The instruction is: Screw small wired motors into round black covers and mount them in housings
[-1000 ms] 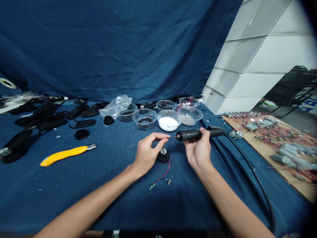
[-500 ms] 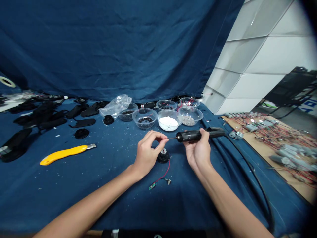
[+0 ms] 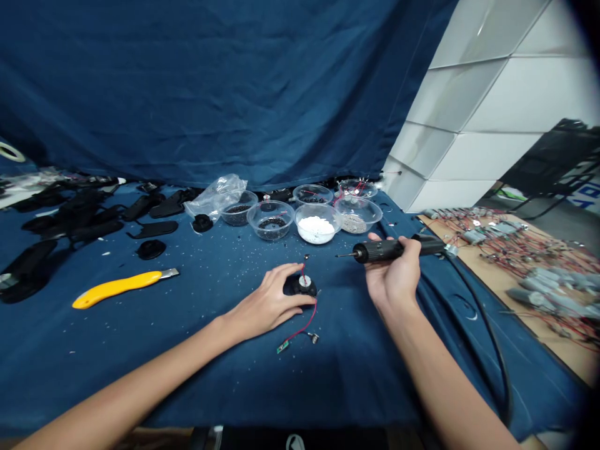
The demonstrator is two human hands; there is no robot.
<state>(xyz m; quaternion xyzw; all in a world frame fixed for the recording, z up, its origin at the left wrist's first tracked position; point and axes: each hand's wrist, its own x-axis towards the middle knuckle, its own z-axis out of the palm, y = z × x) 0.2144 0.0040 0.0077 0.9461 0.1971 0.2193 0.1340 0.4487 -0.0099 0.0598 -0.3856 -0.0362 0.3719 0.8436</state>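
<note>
My left hand (image 3: 272,299) has its thumb and fingers around a small black round part (image 3: 295,286) that rests on the cloth. A silver motor (image 3: 304,282) sits on top of this part, with a red wire standing up from it. Another red wire (image 3: 307,322) runs toward me to a small green circuit board (image 3: 282,347) and a little metal piece (image 3: 314,338). In my right hand (image 3: 396,275) is a black electric screwdriver (image 3: 382,251), held level, its bit pointing left and apart from the part. Whether a screw sits on the bit I cannot tell.
Several clear plastic bowls hold small parts, one with white pieces (image 3: 316,228). A yellow utility knife (image 3: 117,289) lies left with its blade out. Black plastic parts (image 3: 75,219) crowd the far left. Wired motors cover a board (image 3: 520,250) at right. The screwdriver's cable (image 3: 482,331) hangs right.
My left hand has left the screwdriver bit and come down around the black round part. My right hand has drawn the screwdriver back to the right.
</note>
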